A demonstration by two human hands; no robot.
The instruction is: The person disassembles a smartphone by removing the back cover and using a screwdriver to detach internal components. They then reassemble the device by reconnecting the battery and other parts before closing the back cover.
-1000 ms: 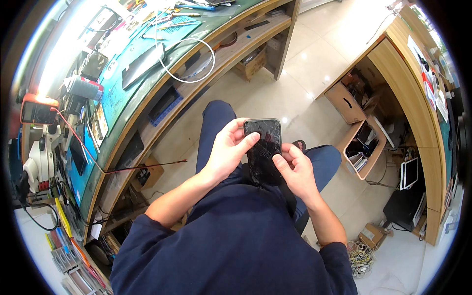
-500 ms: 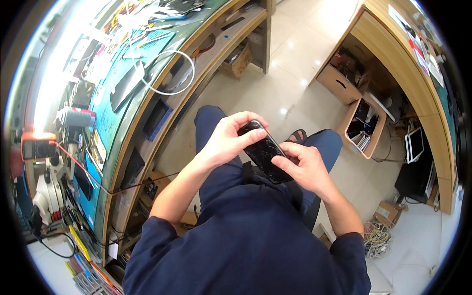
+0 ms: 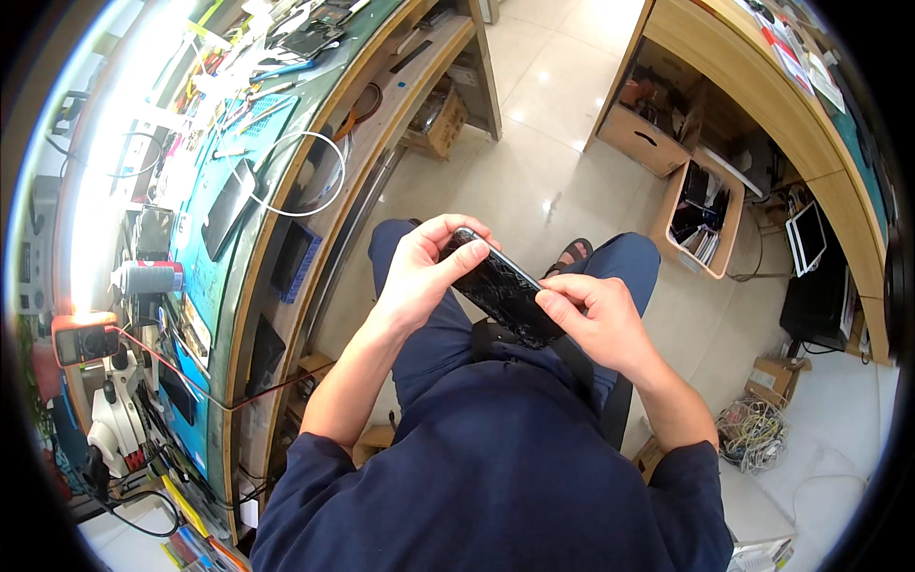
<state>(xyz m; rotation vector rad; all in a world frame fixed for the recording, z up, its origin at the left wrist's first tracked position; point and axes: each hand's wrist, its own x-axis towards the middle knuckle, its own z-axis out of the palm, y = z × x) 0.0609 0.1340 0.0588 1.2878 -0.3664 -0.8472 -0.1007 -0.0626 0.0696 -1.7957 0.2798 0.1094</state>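
A black smartphone (image 3: pixel 503 296) with a badly cracked glass front is held tilted over my lap, its top toward the upper left. My left hand (image 3: pixel 434 269) is closed on the phone's upper end, thumb lying across the glass. My right hand (image 3: pixel 596 319) grips the right side near the lower half, thumb at the edge of the screen and fingers bent along the side. My dark trousers and shirt are beneath both arms.
At left, a cluttered workbench (image 3: pixel 227 324) carries tools, another phone (image 3: pixel 229 210), a white cable and a red-cased meter (image 3: pixel 86 338), with shelves (image 3: pixel 400 105) below. At right stand a wooden desk (image 3: pixel 753 114), a bin of devices (image 3: pixel 667 234) and a tangle of cables (image 3: pixel 748 434).
The phone has turned from nearly upright in the picture to a slant leaning left, with both hands still on it. My view has shifted, and the surroundings sit differently in the picture.
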